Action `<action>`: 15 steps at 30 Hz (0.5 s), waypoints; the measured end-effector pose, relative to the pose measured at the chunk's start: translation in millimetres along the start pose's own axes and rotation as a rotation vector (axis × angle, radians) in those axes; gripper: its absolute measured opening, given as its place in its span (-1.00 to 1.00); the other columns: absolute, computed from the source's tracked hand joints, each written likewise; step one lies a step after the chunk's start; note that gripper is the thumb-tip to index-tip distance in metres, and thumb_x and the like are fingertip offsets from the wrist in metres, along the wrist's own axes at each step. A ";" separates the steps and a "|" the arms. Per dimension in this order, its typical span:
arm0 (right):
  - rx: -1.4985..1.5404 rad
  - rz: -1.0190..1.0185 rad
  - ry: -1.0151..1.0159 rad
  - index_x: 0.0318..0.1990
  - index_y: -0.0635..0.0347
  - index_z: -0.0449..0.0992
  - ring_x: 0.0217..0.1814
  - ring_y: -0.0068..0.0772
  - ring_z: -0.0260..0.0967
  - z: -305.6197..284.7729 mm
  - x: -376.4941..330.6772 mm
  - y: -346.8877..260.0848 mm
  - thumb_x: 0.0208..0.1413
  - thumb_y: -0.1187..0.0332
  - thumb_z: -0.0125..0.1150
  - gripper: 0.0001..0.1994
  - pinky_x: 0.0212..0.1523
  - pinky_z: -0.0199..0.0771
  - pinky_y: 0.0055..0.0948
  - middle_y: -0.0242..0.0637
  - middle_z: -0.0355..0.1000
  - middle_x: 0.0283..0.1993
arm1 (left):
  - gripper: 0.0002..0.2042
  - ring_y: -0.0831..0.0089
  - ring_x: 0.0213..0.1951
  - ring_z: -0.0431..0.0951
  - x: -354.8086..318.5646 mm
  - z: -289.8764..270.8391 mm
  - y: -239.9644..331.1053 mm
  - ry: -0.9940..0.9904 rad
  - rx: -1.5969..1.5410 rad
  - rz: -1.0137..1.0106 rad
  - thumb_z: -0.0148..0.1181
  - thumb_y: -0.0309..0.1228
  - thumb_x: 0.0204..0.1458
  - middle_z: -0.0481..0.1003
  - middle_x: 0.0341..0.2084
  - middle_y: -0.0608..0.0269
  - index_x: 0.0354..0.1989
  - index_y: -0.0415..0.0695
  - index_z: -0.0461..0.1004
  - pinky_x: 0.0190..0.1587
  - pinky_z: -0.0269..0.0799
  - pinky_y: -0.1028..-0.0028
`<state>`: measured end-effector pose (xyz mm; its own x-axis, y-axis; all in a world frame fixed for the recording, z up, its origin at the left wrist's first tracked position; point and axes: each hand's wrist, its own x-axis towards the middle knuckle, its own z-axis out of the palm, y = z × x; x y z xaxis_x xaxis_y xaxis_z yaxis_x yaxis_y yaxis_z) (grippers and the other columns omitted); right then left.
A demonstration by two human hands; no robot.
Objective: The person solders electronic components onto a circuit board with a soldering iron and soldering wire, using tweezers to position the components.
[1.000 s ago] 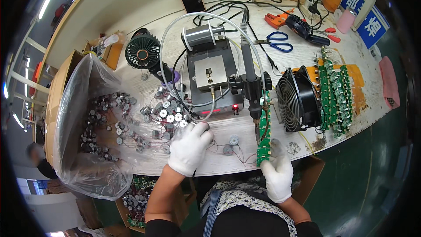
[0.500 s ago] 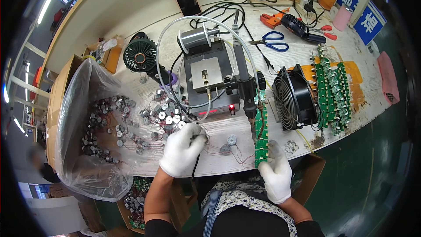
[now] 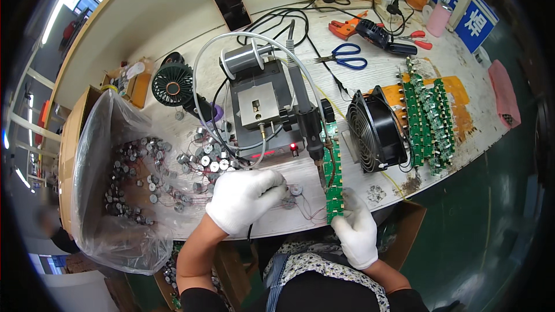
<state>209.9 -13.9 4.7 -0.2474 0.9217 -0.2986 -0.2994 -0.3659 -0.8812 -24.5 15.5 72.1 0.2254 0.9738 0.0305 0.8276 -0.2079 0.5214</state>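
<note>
My left hand [image 3: 245,199], in a white glove, has its thumb and fingers drawn together beside two small round motors. One motor [image 3: 296,189] lies just past the fingertips; the other is partly hidden by them. What the fingers pinch, if anything, cannot be made out. Thin wires trail from the motors toward a green strip of circuit boards [image 3: 334,205]. My gloved right hand [image 3: 357,231] grips the strip's near end, thumb on top. Above the strip, a soldering iron [image 3: 312,138] is clamped in a stand, tip pointing down at the strip's left edge.
A grey soldering machine [image 3: 258,107] with a solder spool [image 3: 248,60] stands mid-table. Loose motors lie left, around a plastic-lined box [image 3: 87,179]. A black fan [image 3: 378,133] and several finished-looking board strips [image 3: 428,121] are right. Scissors [image 3: 347,56], pliers and a phone [image 3: 231,6] lie farther back.
My left hand has moved right, from near the motor pile to the two motors by the strip. My right hand keeps its hold on the strip. The whole view has shifted slightly.
</note>
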 end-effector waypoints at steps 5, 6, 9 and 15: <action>-0.067 -0.005 0.008 0.24 0.53 0.08 -0.12 -0.55 0.35 -1.4 0.6 0.0 0.02 0.70 -0.01 -0.44 -0.18 0.39 -0.62 -0.11 0.28 0.10 | -0.90 0.17 -0.50 0.55 -0.5 3.6 0.7 0.031 0.139 0.028 0.20 -0.33 -0.06 0.49 -0.58 0.17 -0.42 -0.05 0.48 -0.49 0.43 0.28; -0.066 -0.004 0.012 0.24 0.53 0.08 -0.12 -0.55 0.35 -1.7 0.5 0.5 0.02 0.70 -0.01 -0.44 -0.18 0.39 -0.62 -0.11 0.28 0.10 | -0.91 0.18 -0.50 0.54 -2.3 3.4 4.7 0.032 0.238 0.016 0.20 -0.35 -0.06 0.49 -0.56 0.18 -0.41 -0.05 0.48 -0.49 0.43 0.29; -0.082 -0.028 0.036 0.20 0.48 0.18 -0.12 -0.54 0.36 -4.8 -1.5 6.2 0.01 0.68 0.04 -0.47 -0.18 0.40 -0.61 -0.13 0.31 0.05 | -0.92 0.19 -0.49 0.54 -5.5 7.1 16.1 0.047 0.273 0.023 0.20 -0.39 -0.06 0.48 -0.52 0.19 -0.39 -0.05 0.47 -0.50 0.43 0.30; -0.431 -0.220 0.036 -0.03 0.34 0.47 -0.16 -0.42 0.39 -8.1 -1.1 6.2 -0.05 0.62 0.15 -0.65 -0.17 0.42 -0.54 -0.17 0.36 -0.09 | -0.91 0.19 -0.48 0.55 -14.3 43.3 18.2 0.090 -0.152 0.020 0.22 -0.47 -0.06 0.49 -0.52 0.15 -0.36 -0.15 0.49 -0.46 0.44 0.32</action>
<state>215.8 -16.1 -3.3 -0.1866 0.9779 -0.0941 0.0696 -0.0823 -0.9942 9.6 -6.2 44.3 0.1885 0.9753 0.1154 0.7343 -0.2180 0.6429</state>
